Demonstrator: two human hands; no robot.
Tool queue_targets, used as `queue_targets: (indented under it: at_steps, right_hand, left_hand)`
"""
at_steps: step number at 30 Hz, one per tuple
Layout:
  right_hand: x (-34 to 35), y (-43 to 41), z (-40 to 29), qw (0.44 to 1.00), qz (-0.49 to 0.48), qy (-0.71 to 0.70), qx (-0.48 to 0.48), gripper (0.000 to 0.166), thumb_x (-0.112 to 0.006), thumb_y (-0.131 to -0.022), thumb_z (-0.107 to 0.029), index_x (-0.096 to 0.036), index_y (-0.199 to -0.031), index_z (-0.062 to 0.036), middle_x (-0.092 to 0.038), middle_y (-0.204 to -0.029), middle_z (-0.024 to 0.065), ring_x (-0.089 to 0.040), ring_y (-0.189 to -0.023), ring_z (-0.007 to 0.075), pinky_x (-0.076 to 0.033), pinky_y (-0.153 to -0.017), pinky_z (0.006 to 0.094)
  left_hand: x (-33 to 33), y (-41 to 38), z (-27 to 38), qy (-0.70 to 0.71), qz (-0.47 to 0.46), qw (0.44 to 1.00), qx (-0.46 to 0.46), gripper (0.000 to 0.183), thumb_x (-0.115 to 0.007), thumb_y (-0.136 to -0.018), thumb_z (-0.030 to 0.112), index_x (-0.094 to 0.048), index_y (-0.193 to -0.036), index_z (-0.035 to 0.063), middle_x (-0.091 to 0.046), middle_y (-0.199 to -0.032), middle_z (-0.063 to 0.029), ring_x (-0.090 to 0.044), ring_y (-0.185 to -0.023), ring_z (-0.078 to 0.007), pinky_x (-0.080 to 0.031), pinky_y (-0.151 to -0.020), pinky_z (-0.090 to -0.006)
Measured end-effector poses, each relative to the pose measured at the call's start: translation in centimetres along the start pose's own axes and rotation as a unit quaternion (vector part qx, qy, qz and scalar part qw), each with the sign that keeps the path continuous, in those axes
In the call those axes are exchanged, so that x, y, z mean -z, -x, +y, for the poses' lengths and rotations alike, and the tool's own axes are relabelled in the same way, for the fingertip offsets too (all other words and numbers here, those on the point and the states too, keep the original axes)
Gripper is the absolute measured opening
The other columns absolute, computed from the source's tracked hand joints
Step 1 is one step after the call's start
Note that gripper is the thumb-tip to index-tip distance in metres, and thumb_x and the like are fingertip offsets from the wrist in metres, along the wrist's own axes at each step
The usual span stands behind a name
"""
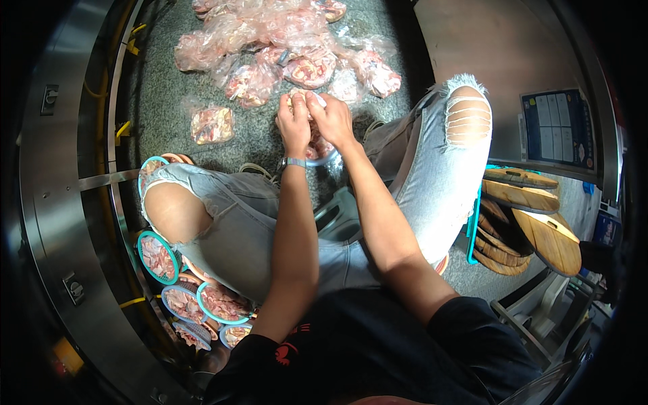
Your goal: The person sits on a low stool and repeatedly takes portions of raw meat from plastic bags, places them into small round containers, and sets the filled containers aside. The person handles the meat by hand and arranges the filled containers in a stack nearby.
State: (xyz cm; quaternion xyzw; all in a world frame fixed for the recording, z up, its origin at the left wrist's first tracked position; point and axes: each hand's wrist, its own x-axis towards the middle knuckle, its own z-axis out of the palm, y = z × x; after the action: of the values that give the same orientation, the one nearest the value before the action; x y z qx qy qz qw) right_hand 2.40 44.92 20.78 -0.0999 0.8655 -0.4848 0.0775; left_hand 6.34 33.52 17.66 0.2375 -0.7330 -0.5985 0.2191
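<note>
My left hand (294,124) and my right hand (332,120) meet in front of me, fingers curled round a pale lump of raw meat (302,93). The fingers hide most of it, and I cannot tell if plastic covers it. Just below them is a basket of chopped raw meat (316,143), partly covered by my wrists; its bluish rim (324,160) shows between them. To the left, a bag of chopped meat (212,124) lies on the speckled floor (167,111). Beyond my hands lie several clear plastic bags of meat (309,68), heaped together.
Several round plastic baskets of meat (158,257) crowd beside my left leg. A steel cabinet (55,202) borders the left, a steel panel (486,45) the upper right. Round wooden boards (547,235) lean in a turquoise rack (474,228). A plastic stool (344,215) shows between my legs.
</note>
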Motion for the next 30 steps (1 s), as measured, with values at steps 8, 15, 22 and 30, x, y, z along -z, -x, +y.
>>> queue_targets:
  at_steps: [8,15,22,30]
  right_hand:
    - [0.4,-1.4,0.9,0.994,0.013,-0.071,-0.085,0.055,-0.063,-0.104,-0.049,-0.077,-0.109,0.0045,-0.078,-0.086,0.0190,-0.076,-0.086,0.0293,-0.055,-0.082,0.0412]
    - [-1.4,-1.2,5.1,0.989,0.003,-0.021,-0.146,0.062,-0.059,-0.107,-0.054,-0.073,-0.114,0.0053,-0.077,-0.098,0.0157,-0.073,-0.085,0.0230,-0.057,-0.082,0.0379]
    - [-3.0,-0.7,1.1,0.926,0.030,-0.253,-0.278,0.063,-0.060,-0.108,-0.052,-0.074,-0.088,0.0067,-0.075,-0.086,0.0222,-0.070,-0.072,0.0311,-0.055,-0.079,0.0454]
    - [-2.6,0.1,-0.1,0.963,0.182,-0.068,-0.187,0.058,-0.065,-0.102,-0.048,-0.073,-0.074,0.0029,-0.068,-0.069,0.0278,-0.070,-0.069,0.0448,-0.055,-0.076,0.0513]
  left_hand:
    - [0.7,-0.7,-3.5,0.286,-0.048,0.954,0.079,0.036,-0.052,-0.115,0.032,-0.061,-0.125,-0.0007,-0.070,-0.117,-0.0065,-0.067,-0.110,-0.0163,-0.054,-0.088,-0.0352]
    - [1.4,-1.0,-2.7,0.530,-0.031,0.823,0.203,0.038,-0.043,-0.113,0.030,-0.056,-0.137,0.0040,-0.067,-0.132,-0.0126,-0.069,-0.118,-0.0298,-0.055,-0.105,-0.0490]
    - [0.0,-1.3,-2.7,0.289,0.012,0.952,0.099,0.036,-0.063,-0.109,0.035,-0.069,-0.110,-0.0001,-0.074,-0.100,-0.0109,-0.063,-0.086,-0.0197,-0.051,-0.081,-0.0367]
    - [-0.3,-0.4,0.2,-0.092,0.028,0.993,0.064,0.043,-0.065,-0.104,0.038,-0.074,-0.092,-0.0026,-0.070,-0.081,-0.0276,-0.069,-0.077,-0.0463,-0.052,-0.076,-0.0515]
